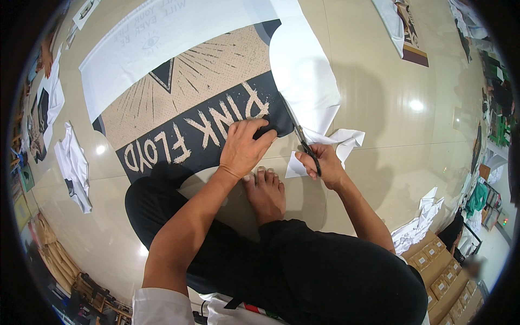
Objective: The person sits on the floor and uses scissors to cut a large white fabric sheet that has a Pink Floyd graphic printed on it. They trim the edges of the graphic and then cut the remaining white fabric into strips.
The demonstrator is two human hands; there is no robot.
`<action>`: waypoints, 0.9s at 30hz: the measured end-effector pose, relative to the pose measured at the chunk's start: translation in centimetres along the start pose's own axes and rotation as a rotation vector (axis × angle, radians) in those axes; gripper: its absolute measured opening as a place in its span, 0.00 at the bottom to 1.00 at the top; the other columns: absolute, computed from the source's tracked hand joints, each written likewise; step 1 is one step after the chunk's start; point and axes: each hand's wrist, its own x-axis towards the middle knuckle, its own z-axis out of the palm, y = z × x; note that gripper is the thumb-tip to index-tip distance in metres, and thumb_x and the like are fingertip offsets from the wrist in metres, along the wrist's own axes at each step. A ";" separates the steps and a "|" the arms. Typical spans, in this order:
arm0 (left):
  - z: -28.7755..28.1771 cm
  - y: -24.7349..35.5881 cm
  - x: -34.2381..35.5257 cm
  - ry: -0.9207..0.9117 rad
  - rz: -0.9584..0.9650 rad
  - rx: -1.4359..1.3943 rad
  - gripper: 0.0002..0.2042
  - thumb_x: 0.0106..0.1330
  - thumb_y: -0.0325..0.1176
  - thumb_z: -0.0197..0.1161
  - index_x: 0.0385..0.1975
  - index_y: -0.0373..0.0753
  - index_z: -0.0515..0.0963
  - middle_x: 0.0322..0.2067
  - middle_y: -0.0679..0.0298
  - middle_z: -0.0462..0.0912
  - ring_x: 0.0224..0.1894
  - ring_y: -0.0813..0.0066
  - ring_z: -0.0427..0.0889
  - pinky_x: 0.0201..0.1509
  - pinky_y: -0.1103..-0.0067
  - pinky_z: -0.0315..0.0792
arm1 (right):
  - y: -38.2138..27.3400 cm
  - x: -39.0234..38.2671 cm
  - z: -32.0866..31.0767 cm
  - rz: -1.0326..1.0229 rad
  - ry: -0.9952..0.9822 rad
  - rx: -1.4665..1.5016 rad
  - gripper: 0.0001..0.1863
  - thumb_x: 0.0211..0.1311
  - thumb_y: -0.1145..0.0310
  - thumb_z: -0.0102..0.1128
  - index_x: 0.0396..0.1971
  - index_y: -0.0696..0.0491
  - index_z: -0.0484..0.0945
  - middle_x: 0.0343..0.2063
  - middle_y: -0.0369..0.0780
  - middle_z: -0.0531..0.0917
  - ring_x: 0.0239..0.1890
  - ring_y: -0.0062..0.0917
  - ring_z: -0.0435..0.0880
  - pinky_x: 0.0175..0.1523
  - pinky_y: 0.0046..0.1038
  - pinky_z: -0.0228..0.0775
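Observation:
A large printed fabric panel (189,100), tan and black with big lettering and a ray pattern, lies on the floor in front of me. White fabric (300,59) borders its far and right sides. My left hand (244,145) presses on the panel's near right part, fingers bent and closed on a fold of the dark cloth. In my right hand (327,167) are black-handled scissors (310,153), its fingers wrapped round the loops. The blades point away from me along the line where dark print meets white. White cut strips (349,140) lie beside the right hand.
My bare foot (265,195) rests just below the left hand. White cloth pieces lie at left (73,162) and lower right (420,225). Another printed piece (409,35) lies at the far right. Stacked brown packages (447,276) stand at lower right. Another person's hand (47,60) shows at upper left.

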 end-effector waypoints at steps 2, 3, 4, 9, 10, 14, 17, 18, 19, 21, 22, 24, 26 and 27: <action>0.0 0.0 0.0 -0.002 0.000 0.002 0.11 0.70 0.37 0.70 0.50 0.53 0.85 0.54 0.67 0.80 0.59 0.64 0.79 0.63 0.65 0.69 | -0.1 -0.2 0.0 -0.002 -0.001 -0.018 0.22 0.65 0.53 0.77 0.24 0.53 0.79 0.14 0.32 0.75 0.14 0.14 0.71 0.22 0.22 0.58; 0.0 0.0 0.0 -0.002 0.000 0.002 0.11 0.70 0.37 0.70 0.50 0.53 0.85 0.55 0.67 0.80 0.59 0.64 0.79 0.63 0.65 0.69 | -0.2 -0.3 0.0 -0.002 -0.002 -0.027 0.22 0.65 0.53 0.77 0.24 0.54 0.79 0.14 0.32 0.75 0.14 0.14 0.71 0.21 0.22 0.58; 0.0 0.0 0.0 -0.001 0.000 0.001 0.11 0.70 0.37 0.70 0.50 0.53 0.85 0.55 0.67 0.80 0.59 0.64 0.79 0.63 0.65 0.69 | -0.2 -0.3 0.1 0.002 0.002 -0.019 0.22 0.65 0.52 0.77 0.24 0.54 0.79 0.14 0.32 0.75 0.14 0.14 0.71 0.21 0.22 0.58; 0.0 -0.1 0.0 -0.002 0.005 0.004 0.11 0.70 0.37 0.70 0.50 0.53 0.85 0.55 0.67 0.80 0.59 0.64 0.79 0.63 0.65 0.69 | -0.6 0.4 0.3 -0.010 0.030 0.006 0.23 0.64 0.50 0.78 0.25 0.54 0.79 0.14 0.31 0.75 0.14 0.14 0.70 0.21 0.22 0.58; -0.1 0.0 0.0 0.001 0.007 -0.001 0.11 0.70 0.37 0.70 0.50 0.53 0.85 0.55 0.67 0.80 0.59 0.64 0.79 0.64 0.65 0.69 | -0.8 0.5 0.4 -0.012 0.027 0.015 0.24 0.64 0.50 0.78 0.25 0.54 0.79 0.13 0.31 0.75 0.14 0.13 0.70 0.21 0.21 0.57; 0.0 -0.1 -0.1 -0.002 0.005 -0.017 0.11 0.70 0.37 0.70 0.50 0.53 0.85 0.55 0.67 0.80 0.59 0.64 0.79 0.64 0.65 0.69 | -1.3 1.0 0.6 -0.026 0.015 0.032 0.24 0.63 0.49 0.79 0.27 0.54 0.79 0.13 0.31 0.75 0.14 0.13 0.69 0.20 0.20 0.57; 0.1 -0.1 -0.1 -0.002 0.005 -0.023 0.11 0.70 0.37 0.70 0.50 0.53 0.85 0.55 0.67 0.80 0.59 0.63 0.79 0.63 0.65 0.69 | -1.3 1.2 0.7 -0.042 0.008 0.039 0.24 0.63 0.49 0.79 0.27 0.55 0.79 0.14 0.31 0.75 0.14 0.13 0.69 0.20 0.20 0.56; 0.1 -0.2 -0.1 0.003 0.008 -0.021 0.11 0.70 0.37 0.70 0.50 0.53 0.85 0.55 0.67 0.80 0.59 0.63 0.79 0.63 0.65 0.69 | -1.3 1.2 0.7 -0.046 0.004 0.043 0.24 0.63 0.49 0.79 0.27 0.55 0.79 0.14 0.31 0.75 0.14 0.13 0.69 0.20 0.20 0.56; 0.2 -0.2 -0.1 0.009 0.011 -0.020 0.11 0.70 0.37 0.70 0.50 0.53 0.85 0.55 0.67 0.80 0.59 0.63 0.79 0.63 0.65 0.70 | -1.3 1.3 0.7 -0.049 0.001 0.052 0.24 0.64 0.50 0.79 0.27 0.55 0.79 0.14 0.31 0.75 0.14 0.13 0.69 0.20 0.20 0.56; 0.2 -0.2 -0.1 0.015 0.014 -0.021 0.11 0.70 0.36 0.70 0.50 0.53 0.85 0.55 0.67 0.80 0.59 0.63 0.79 0.63 0.65 0.70 | -1.2 1.4 0.7 -0.055 -0.004 0.069 0.23 0.64 0.51 0.78 0.27 0.55 0.79 0.14 0.31 0.75 0.14 0.13 0.69 0.20 0.20 0.55; 0.2 -0.2 -0.1 0.016 0.013 -0.022 0.11 0.70 0.36 0.70 0.50 0.53 0.85 0.55 0.67 0.80 0.59 0.63 0.79 0.63 0.65 0.70 | -1.2 1.3 0.8 -0.051 -0.003 0.078 0.23 0.65 0.51 0.78 0.27 0.55 0.79 0.14 0.31 0.75 0.14 0.13 0.69 0.20 0.20 0.56; 0.2 -0.2 -0.1 0.018 0.011 -0.027 0.11 0.70 0.36 0.69 0.50 0.53 0.85 0.55 0.67 0.80 0.59 0.63 0.79 0.62 0.65 0.70 | -1.3 1.2 1.0 -0.041 0.000 0.096 0.22 0.65 0.53 0.78 0.27 0.55 0.79 0.14 0.31 0.75 0.14 0.13 0.69 0.20 0.20 0.56; 0.2 -0.2 -0.2 0.020 0.009 -0.033 0.11 0.70 0.36 0.69 0.50 0.53 0.85 0.55 0.67 0.80 0.59 0.63 0.79 0.62 0.65 0.70 | -1.4 1.0 1.2 -0.031 0.005 0.092 0.21 0.66 0.54 0.78 0.27 0.55 0.79 0.14 0.31 0.75 0.14 0.13 0.69 0.20 0.20 0.56; 0.2 -0.2 -0.2 0.015 0.011 -0.027 0.11 0.70 0.36 0.69 0.50 0.53 0.85 0.55 0.67 0.80 0.59 0.63 0.79 0.62 0.65 0.70 | -1.5 0.8 1.2 -0.026 0.007 0.091 0.21 0.66 0.54 0.78 0.27 0.55 0.79 0.14 0.31 0.75 0.14 0.13 0.69 0.20 0.21 0.56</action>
